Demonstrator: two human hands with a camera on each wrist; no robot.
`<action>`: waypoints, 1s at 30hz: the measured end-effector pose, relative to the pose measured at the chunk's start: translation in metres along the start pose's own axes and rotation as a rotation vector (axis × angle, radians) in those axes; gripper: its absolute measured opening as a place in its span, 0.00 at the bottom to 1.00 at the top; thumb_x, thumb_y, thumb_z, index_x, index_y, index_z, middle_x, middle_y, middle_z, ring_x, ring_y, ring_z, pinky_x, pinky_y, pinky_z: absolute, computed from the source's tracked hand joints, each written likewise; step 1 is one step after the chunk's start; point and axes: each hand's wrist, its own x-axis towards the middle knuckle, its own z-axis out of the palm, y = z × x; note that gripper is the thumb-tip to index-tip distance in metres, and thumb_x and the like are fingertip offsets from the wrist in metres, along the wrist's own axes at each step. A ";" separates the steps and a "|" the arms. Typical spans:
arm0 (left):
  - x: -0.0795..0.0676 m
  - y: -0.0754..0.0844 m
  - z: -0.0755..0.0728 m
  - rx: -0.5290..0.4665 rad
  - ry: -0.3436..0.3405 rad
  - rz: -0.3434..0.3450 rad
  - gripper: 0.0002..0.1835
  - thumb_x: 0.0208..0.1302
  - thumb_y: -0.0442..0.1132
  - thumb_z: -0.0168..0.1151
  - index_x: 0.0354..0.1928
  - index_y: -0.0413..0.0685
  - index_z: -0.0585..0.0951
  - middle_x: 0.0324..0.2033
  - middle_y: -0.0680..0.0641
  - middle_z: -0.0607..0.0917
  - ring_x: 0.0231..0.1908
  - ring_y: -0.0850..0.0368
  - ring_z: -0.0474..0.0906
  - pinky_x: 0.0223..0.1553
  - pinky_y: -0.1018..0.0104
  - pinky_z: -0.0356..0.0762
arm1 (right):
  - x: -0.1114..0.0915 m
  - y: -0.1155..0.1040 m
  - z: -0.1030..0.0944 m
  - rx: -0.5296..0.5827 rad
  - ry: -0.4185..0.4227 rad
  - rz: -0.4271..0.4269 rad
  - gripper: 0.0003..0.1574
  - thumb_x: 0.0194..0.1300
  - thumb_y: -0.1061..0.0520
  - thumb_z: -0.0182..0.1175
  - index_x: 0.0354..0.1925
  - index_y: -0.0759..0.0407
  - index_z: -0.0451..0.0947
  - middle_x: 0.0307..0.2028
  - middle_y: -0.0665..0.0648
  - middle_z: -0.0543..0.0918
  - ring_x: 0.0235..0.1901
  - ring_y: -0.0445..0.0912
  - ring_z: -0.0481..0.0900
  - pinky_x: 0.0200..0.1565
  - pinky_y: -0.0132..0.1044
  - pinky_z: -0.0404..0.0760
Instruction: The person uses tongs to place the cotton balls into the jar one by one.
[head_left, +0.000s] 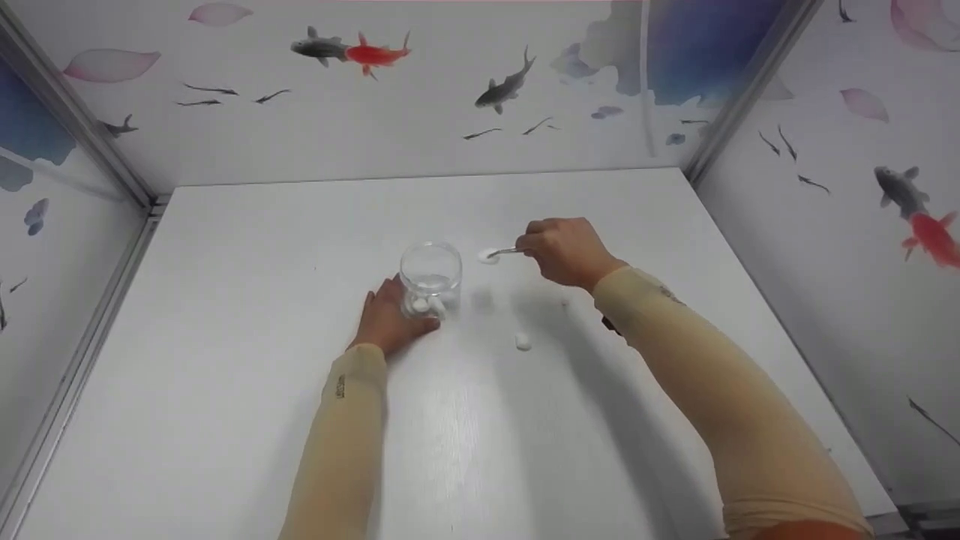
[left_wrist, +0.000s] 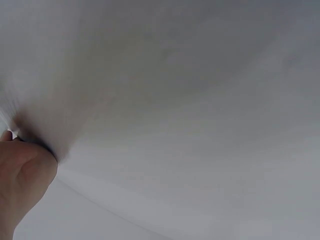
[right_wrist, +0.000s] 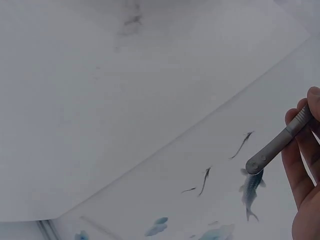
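My left hand (head_left: 388,319) holds a clear glass jar (head_left: 431,259), fingers round its left side and thumb across the front. Several white cotton balls (head_left: 421,305) lie at the bottom of the jar. To the right of its rim, my right hand (head_left: 568,251) pinches metal tweezers (head_left: 508,250), whose bent tips point left at a white cotton ball (head_left: 486,257). The blunt rear end of the tweezers (right_wrist: 275,149) sticks out from the fingers in the right wrist view. In the left wrist view only part of the left hand (left_wrist: 25,177) shows; the jar is hidden there.
Another cotton ball (head_left: 523,342) lies on the white table (head_left: 225,315) right of the jar, with a smaller white bit (head_left: 565,302) under the right forearm. Panels printed with fish (head_left: 501,91) enclose the table at the back and sides.
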 end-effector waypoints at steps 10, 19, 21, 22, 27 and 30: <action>0.002 0.001 -0.001 0.014 0.024 0.019 0.58 0.48 0.61 0.77 0.77 0.48 0.58 0.71 0.44 0.67 0.74 0.48 0.53 0.75 0.51 0.30 | 0.045 -0.027 0.002 -0.026 -0.032 -0.044 0.10 0.65 0.65 0.65 0.43 0.55 0.89 0.35 0.53 0.87 0.33 0.47 0.85 0.35 0.40 0.87; 0.000 0.006 -0.002 0.003 0.041 0.032 0.58 0.48 0.59 0.78 0.77 0.49 0.58 0.66 0.44 0.71 0.70 0.49 0.60 0.76 0.50 0.33 | 0.055 -0.032 0.016 -0.010 -0.043 -0.087 0.12 0.61 0.68 0.64 0.39 0.55 0.89 0.32 0.54 0.86 0.29 0.49 0.84 0.29 0.45 0.85; 0.000 0.007 -0.002 0.002 0.047 0.039 0.58 0.47 0.59 0.78 0.77 0.50 0.58 0.66 0.44 0.71 0.70 0.49 0.61 0.76 0.50 0.33 | 0.056 -0.032 0.018 -0.019 -0.046 -0.085 0.12 0.61 0.68 0.64 0.39 0.55 0.89 0.32 0.54 0.86 0.29 0.49 0.84 0.29 0.45 0.85; 0.000 0.007 -0.002 0.001 0.049 0.039 0.58 0.47 0.59 0.78 0.77 0.50 0.58 0.66 0.45 0.71 0.70 0.49 0.61 0.76 0.50 0.33 | 0.056 -0.032 0.018 -0.026 -0.051 -0.083 0.12 0.61 0.68 0.64 0.40 0.55 0.89 0.33 0.54 0.86 0.29 0.49 0.84 0.29 0.45 0.85; -0.001 0.005 -0.001 0.008 0.027 0.011 0.60 0.48 0.62 0.76 0.78 0.53 0.54 0.72 0.47 0.65 0.74 0.50 0.52 0.75 0.52 0.30 | 0.056 -0.032 0.021 -0.065 -0.086 -0.076 0.12 0.61 0.67 0.66 0.42 0.55 0.89 0.35 0.53 0.86 0.31 0.48 0.84 0.32 0.43 0.87; -0.002 0.004 -0.001 0.009 0.017 -0.001 0.61 0.49 0.63 0.76 0.79 0.53 0.52 0.74 0.47 0.61 0.75 0.50 0.47 0.75 0.53 0.29 | 0.057 -0.032 0.021 -0.069 -0.104 -0.069 0.12 0.62 0.66 0.67 0.43 0.54 0.89 0.36 0.53 0.86 0.32 0.47 0.84 0.34 0.42 0.87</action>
